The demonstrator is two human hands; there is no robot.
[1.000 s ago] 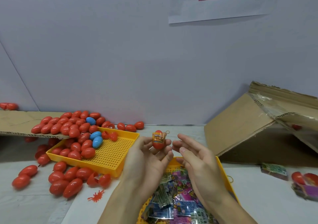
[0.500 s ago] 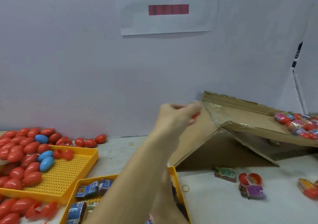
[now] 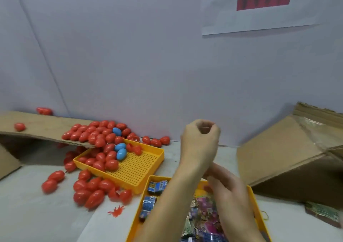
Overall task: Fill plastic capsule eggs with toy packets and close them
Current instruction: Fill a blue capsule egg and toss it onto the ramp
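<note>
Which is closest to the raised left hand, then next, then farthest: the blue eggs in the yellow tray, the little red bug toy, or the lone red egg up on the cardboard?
From the left hand:
1. Blue eggs, left, in the tray.
2. Red bug toy, lower left, on the table.
3. Lone red egg, far left, on the cardboard.

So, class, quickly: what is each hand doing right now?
Left hand: raised, fingers curled shut; anything inside cannot be told.
Right hand: blurred, over the packet tray; cannot tell.

We have one view, from a head-worn camera looking forward and down over the table (image 3: 37, 214) toward the wall (image 3: 130, 56). It sits close: forearms enter from the bottom edge, trays (image 3: 157, 154) just ahead.
</note>
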